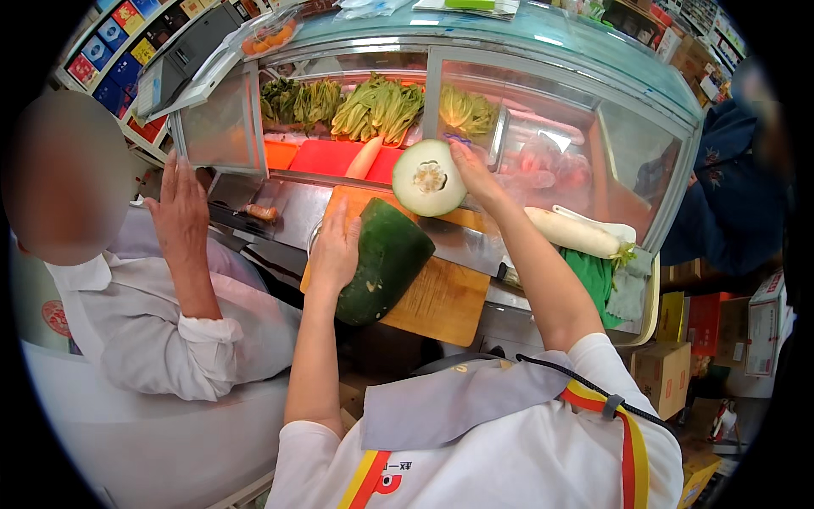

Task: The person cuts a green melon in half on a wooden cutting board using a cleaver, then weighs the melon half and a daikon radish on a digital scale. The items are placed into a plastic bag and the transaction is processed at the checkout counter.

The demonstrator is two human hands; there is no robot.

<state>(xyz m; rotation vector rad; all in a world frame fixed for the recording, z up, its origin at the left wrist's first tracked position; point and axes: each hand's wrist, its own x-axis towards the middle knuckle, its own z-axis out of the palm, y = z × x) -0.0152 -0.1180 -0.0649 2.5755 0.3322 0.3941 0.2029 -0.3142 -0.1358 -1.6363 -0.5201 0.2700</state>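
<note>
My left hand [335, 249] rests against the upper left side of a large dark-green winter melon piece [388, 261], which lies on a wooden cutting board [445, 299]. In my right hand [474, 168] is a cut winter melon piece [420, 184], gripped at its right edge; its pale face and seedy core are turned up. That piece is above the board's far edge, just beyond the larger one. A white radish [572, 233] with green leaf stubs lies to the right of my right forearm.
A glass display case [435, 114] with leafy greens [379, 108] stands ahead. Another person [181, 223] is close on the left, one hand raised. A second person [725, 184] stands at the right. Cardboard boxes [661, 375] are stacked at lower right.
</note>
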